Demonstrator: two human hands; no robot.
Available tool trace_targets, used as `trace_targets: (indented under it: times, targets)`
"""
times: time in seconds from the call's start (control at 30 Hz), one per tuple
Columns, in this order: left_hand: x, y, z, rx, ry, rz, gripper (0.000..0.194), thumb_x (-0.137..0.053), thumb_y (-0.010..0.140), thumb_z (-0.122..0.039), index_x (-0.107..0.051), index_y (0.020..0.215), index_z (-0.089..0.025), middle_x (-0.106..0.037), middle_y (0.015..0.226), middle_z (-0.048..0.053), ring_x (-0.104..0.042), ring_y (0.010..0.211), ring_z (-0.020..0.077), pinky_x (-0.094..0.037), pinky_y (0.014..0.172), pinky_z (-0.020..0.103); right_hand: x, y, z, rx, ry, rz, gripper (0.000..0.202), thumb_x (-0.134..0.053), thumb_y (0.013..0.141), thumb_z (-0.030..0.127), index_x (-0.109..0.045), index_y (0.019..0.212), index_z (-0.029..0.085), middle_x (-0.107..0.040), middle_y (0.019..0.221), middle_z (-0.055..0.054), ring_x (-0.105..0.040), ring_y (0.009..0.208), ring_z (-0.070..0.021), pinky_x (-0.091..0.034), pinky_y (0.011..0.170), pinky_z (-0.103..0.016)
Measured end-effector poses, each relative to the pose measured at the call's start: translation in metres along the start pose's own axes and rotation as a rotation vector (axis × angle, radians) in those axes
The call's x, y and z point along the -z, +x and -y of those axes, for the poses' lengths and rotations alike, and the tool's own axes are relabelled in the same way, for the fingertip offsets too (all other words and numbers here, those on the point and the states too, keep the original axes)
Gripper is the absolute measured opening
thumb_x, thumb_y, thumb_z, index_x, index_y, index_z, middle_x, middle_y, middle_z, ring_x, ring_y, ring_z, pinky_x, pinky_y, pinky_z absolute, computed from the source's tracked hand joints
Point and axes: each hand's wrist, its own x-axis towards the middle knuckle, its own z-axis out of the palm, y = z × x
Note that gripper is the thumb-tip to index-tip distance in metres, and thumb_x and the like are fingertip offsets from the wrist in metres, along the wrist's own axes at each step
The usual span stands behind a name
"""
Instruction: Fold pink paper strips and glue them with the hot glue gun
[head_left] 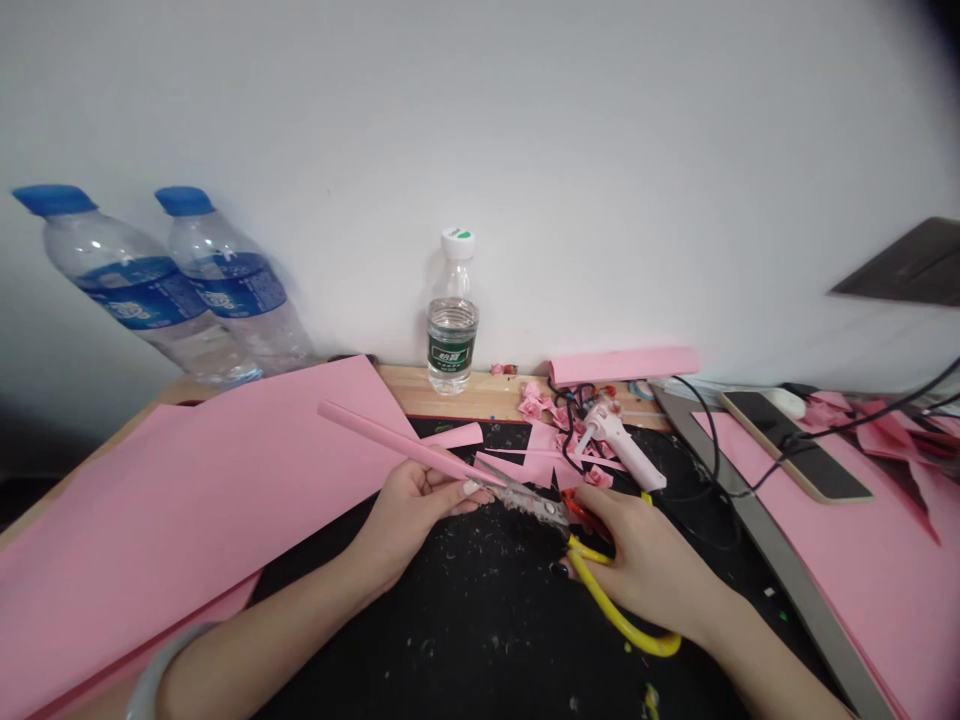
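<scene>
The left hand (409, 510) is near the middle of the picture. Its thumb and fingers pinch a long, thin pink paper strip (397, 440) close to its lower right end. The strip looks folded or rolled, and it slants up to the left. The right hand (649, 555), lower right of the middle, is wrapped around the scissors (551, 510). They have yellow handles with a bit of red. The blades are a little apart and point left at the strip's end. I cannot tell if they are biting into the paper. Both hands are over a black mat (465, 620) with tiny bits scattered on it.

On the left side lies a big pink sheet (210, 480), and the strip crosses over its edge. Just above the right hand there is a pale pink glue gun (622, 445), with small pink paper flowers (531, 405) and scraps beside it. Behind them lies a pink paper roll (622, 365), near the wall. A small bottle (452, 330) with a white cap stands at the top middle. Two big bottles (135, 290) with blue caps are at the upper left. On the right, a phone (795, 445) lies on more pink paper (862, 560), and a black cord (716, 430) loops beside it.
</scene>
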Motion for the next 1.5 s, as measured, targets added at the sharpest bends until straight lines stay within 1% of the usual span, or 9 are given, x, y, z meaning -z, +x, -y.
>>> trace_targets:
  times: [0.17,0.37,0.57,0.77,1.03,1.5]
  targets:
    - [-0.0005,-0.0004,0.0001,-0.003,0.002,0.019,0.016,-0.074,0.074,-0.028,-0.068,0.083,-0.015,-0.074,0.08,0.004,-0.07,0.079,0.0171,-0.054,0.073,0.025,0.0007,-0.0001,-0.0006,0.008,0.005,0.005,0.014,-0.058,0.07,0.024,-0.044,0.073,0.023,-0.058,0.072,0.001,-0.05,0.061,-0.0168,-0.03,0.054,-0.025]
    - [0.0001,-0.0003,0.0006,-0.014,0.0,0.021,0.019,-0.075,0.074,-0.03,-0.066,0.082,-0.015,-0.074,0.082,0.004,-0.069,0.08,0.0163,-0.054,0.073,0.024,0.0012,-0.0004,-0.0001,0.001,-0.005,0.017,0.015,-0.058,0.071,0.026,-0.045,0.075,0.023,-0.058,0.074,0.001,-0.05,0.062,-0.0172,-0.03,0.055,-0.026]
    - [0.0008,0.0004,-0.0007,-0.042,0.003,0.019,0.014,-0.073,0.077,-0.026,-0.066,0.084,-0.016,-0.073,0.081,0.001,-0.069,0.079,0.0134,-0.053,0.073,0.021,0.003,-0.002,-0.0013,-0.012,-0.015,0.023,0.016,-0.059,0.073,0.029,-0.045,0.076,0.023,-0.059,0.077,0.0,-0.052,0.064,-0.0178,-0.032,0.056,-0.026]
    - [0.0017,0.0006,0.0008,-0.046,-0.01,0.05,0.014,-0.073,0.077,-0.026,-0.063,0.082,-0.017,-0.072,0.082,-0.001,-0.068,0.081,0.0127,-0.054,0.075,0.022,0.0033,-0.0015,-0.0004,-0.014,-0.019,0.043,0.018,-0.06,0.072,0.028,-0.044,0.075,0.023,-0.058,0.075,0.001,-0.051,0.064,-0.0175,-0.03,0.055,-0.026]
    - [-0.0007,-0.0005,-0.0022,-0.063,0.024,0.062,0.016,-0.073,0.076,-0.023,-0.059,0.078,-0.016,-0.072,0.076,-0.002,-0.069,0.075,0.0108,-0.053,0.069,0.018,0.0048,-0.0017,-0.0003,-0.003,0.001,0.045,0.017,-0.06,0.071,0.027,-0.044,0.075,0.023,-0.057,0.076,0.001,-0.05,0.064,-0.0167,-0.03,0.056,-0.025]
    - [-0.0006,-0.0006,-0.0029,-0.045,0.03,0.08,0.018,-0.073,0.075,-0.025,-0.057,0.076,-0.016,-0.071,0.075,-0.002,-0.068,0.074,0.0122,-0.054,0.072,0.022,0.0055,-0.0004,-0.0025,0.027,0.027,0.037,0.024,-0.066,0.068,0.026,-0.042,0.07,0.022,-0.052,0.07,0.003,-0.044,0.06,-0.0136,-0.028,0.054,-0.024]
